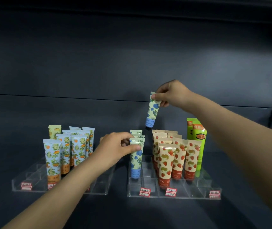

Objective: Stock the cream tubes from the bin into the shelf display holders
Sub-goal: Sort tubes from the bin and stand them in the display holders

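The dark shelf [132,212] carries two clear display holders side by side. The left holder [32,189] has a group of orange-print tubes [79,151] standing in it. The right holder [189,197] has many strawberry tubes [178,156] in its middle lanes, green tubes [198,141] at the back right, and a short row of blue-flower tubes in its left lane. The bin is not in view.

The left hand [115,149] pinches the top of the front blue-flower tube [136,159], thumb in front and fingers behind, so it stands upright in the lane. The right hand [171,95] grips another blue-flower tube [153,111] by its flat end, cap down, in the air above the back of the same lane and apart from the row.

The step in hand seems to be placing this tube into the blue-flower lane. The next move probably calls for lowering it straight, cap first, behind the last tube, without pushing the strawberry tubes beside it. Small price labels [145,192] mark the front edge.
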Motion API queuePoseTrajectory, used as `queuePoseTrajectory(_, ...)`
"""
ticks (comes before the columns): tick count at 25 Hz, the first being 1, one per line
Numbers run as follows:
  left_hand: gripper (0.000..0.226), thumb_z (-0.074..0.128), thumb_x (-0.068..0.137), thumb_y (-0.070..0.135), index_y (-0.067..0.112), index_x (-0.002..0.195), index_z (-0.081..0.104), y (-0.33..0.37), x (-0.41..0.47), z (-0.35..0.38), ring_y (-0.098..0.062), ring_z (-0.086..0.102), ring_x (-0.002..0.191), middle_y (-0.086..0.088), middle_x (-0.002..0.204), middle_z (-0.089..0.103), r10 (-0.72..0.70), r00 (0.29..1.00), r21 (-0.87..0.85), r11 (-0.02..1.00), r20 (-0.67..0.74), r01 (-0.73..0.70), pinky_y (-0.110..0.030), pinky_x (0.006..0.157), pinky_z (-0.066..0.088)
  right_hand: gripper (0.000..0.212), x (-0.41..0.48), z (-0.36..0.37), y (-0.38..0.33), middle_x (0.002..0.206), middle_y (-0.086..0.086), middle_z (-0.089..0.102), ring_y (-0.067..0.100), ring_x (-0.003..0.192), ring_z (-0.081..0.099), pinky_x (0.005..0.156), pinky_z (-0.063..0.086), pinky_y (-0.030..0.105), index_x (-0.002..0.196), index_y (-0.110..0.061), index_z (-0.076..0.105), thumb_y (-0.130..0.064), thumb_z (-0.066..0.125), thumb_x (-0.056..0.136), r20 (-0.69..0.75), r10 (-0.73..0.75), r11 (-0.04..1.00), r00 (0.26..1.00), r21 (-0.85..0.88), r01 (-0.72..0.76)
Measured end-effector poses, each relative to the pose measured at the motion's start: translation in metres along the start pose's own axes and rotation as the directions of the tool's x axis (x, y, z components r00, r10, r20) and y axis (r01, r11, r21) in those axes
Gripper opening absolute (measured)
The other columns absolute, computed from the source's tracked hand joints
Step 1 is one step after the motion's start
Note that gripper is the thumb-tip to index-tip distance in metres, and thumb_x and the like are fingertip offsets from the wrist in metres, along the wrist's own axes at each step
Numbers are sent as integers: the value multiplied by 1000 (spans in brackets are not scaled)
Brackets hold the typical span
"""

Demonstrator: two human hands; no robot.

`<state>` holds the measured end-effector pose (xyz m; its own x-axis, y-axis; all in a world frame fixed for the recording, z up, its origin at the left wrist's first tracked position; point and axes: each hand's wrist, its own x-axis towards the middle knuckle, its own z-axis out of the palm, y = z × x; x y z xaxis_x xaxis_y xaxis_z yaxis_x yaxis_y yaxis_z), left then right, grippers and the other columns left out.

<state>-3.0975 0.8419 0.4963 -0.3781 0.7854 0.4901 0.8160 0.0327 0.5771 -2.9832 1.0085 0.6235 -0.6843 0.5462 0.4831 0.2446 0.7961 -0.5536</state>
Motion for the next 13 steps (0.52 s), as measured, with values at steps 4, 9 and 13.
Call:
queuePoseTrajectory(4, 10, 68, 76, 46, 39, 74, 62, 1, 0, 0, -10, 55, 74, 6, 71, 60, 21, 1000, 25, 999, 11, -21, -37, 85, 42, 23, 5, 9, 3, 67, 5, 62, 13, 58, 57, 64, 53, 23, 91, 4, 68, -19, 66, 86, 45, 25, 999, 999, -25, -24)
queuePoseTrajectory(9, 26, 66, 77, 47, 26, 92, 69, 1, 0, 1, -13, 55, 80, 8, 75, 59, 7, 1000, 55, 998, -4, -6, -40, 88, 42, 16, 3, 20, 7, 70, 5, 65, 12, 61, 59, 54, 52, 14, 79, -3, 68, -17, 66, 86, 174, 72, 997, 982, -24, -69)
queuePoseTrajectory(13, 28, 67, 77, 47, 24, 92, 69, 1, 1, 1, -13, 52, 77, 11, 69, 54, 3, 1000, 51, 999, -7, -3, -41, 87, 41, 14, 3, 26, 10, 75, 7, 67, 12, 64, 62, 60, 55, 17, 84, -2, 69, -16, 65, 86, 280, 100, 994, 955, -65, -85)
